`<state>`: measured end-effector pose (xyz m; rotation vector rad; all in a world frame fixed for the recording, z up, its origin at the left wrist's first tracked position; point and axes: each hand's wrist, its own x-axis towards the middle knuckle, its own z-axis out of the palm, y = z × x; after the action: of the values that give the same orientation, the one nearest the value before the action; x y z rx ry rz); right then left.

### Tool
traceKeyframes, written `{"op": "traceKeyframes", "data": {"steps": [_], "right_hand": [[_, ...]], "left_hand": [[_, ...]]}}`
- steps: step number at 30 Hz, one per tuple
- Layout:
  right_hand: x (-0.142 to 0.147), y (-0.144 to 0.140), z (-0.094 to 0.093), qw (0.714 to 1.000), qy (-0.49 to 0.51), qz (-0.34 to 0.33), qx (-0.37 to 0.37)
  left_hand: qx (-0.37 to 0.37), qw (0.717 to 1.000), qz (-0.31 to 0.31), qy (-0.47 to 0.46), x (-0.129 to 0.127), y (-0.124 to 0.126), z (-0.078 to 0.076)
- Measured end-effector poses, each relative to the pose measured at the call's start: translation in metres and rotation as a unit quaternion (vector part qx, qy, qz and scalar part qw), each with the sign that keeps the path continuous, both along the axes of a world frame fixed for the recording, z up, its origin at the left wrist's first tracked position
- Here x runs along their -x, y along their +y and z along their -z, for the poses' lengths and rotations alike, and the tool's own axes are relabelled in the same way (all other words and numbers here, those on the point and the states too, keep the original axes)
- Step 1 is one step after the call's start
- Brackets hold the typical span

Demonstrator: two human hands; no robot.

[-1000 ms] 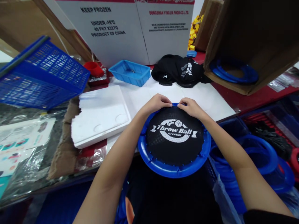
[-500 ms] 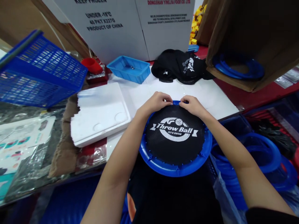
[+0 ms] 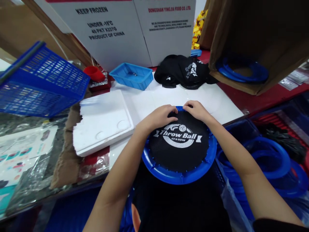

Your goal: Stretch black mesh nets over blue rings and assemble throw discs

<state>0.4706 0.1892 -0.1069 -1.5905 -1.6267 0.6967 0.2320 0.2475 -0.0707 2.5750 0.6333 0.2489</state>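
A round disc lies over my lap, its front part past the table's edge. It is a blue plastic ring (image 3: 181, 178) with black mesh fabric (image 3: 178, 158) across it, printed "Throw Ball" in white. Small pegs stand along the ring where the mesh meets it. My left hand (image 3: 162, 116) is over the upper left of the disc, thumb and fingers apart, fingertips near the far rim. At that far rim, slightly right, my right hand (image 3: 196, 110) has its fingers bent and pinched against the ring and the mesh edge.
Beyond are black printed mesh pieces (image 3: 182, 72), a light blue tray (image 3: 131, 76) with small metal bits, and a white foam lid (image 3: 102, 124). A blue basket (image 3: 45, 80) stands left. Blue rings (image 3: 241, 71) sit in a carton; more rings (image 3: 277, 158) lie lower right.
My left hand has shifted back from the rim, its thumb now spread away from the fingers over the mesh. My right hand stays at the far rim. The view has tilted slightly.
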Motion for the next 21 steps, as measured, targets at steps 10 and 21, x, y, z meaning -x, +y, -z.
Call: {"op": "traceKeyframes", "data": {"steps": [10,21], "right_hand": [[-0.012,0.007,0.008,0.95,0.299,0.087,0.006],[-0.088,-0.007,0.013,0.98,0.162,0.095,-0.07]], "left_hand": [[-0.106,0.986,0.014,0.126,0.011,-0.119,0.017],[-0.141,0.985,-0.023,0.095,0.009,-0.122,0.041]]}}
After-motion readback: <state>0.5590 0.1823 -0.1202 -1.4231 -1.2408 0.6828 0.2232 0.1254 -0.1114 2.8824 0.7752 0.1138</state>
